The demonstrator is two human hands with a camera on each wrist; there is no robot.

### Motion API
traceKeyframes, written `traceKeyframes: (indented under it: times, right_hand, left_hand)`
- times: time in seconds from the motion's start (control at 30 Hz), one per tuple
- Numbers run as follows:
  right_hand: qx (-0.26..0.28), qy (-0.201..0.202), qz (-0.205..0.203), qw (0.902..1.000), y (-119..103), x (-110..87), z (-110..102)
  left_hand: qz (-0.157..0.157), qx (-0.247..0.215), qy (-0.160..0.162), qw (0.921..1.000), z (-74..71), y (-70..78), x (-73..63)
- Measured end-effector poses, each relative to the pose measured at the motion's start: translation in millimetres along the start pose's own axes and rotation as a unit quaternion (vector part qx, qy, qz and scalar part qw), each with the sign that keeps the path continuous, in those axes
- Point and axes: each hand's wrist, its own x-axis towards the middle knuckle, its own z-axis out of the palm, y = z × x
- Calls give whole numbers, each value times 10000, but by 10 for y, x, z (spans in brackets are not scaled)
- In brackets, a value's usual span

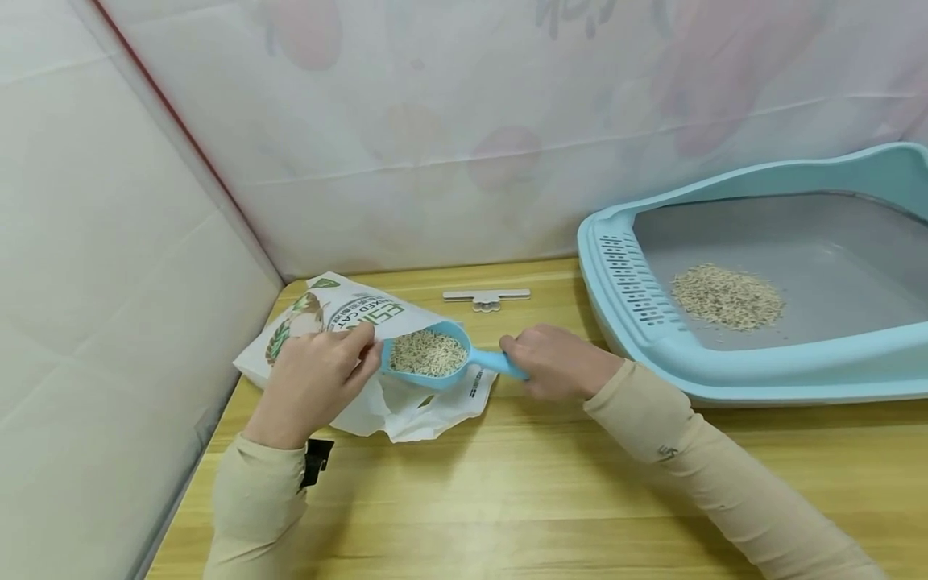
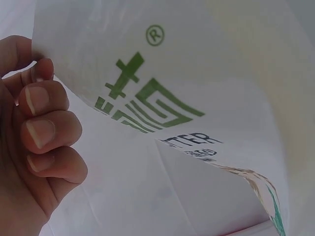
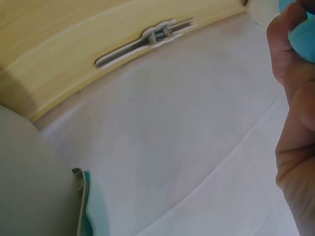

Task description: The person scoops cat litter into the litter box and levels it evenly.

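Observation:
A white bag of cat litter [image 1: 377, 304] lies on its side with its mouth towards the right. My left hand [image 1: 322, 374] pinches the upper edge of that mouth; in the left wrist view, thumb and fingers hold the printed bag film [image 2: 162, 73]. The handle of a light blue scoop [image 1: 496, 362] is gripped by my right hand [image 1: 554, 362]. Pale litter pellets [image 1: 429, 353] fill the scoop, whose front end sits inside the bag mouth under the raised film. In the right wrist view, only part of the right hand [image 3: 298, 108] and a bit of blue show.
A blue litter box [image 1: 783, 374] stands on the right of the wooden table [image 1: 507, 499], holding a small heap of pellets [image 1: 728, 298] on its grey floor. Behind the scoop lies a grey sealing clip [image 1: 486, 298]. Fabric walls [image 1: 435, 121] border the table's back and left.

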Motion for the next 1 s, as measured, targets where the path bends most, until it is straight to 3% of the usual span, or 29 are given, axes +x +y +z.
traceKeyframes:
  times: [0.43,1.0]
  right_hand:
    - [-22,148,-180,9997,53,-46,-58]
    - [0,-13,-219,9998,96,-96,-244]
  left_hand:
    - [-66,-45,-131,9999,22,16,2]
    - [-116,11,-155,9998,37,12,-5]
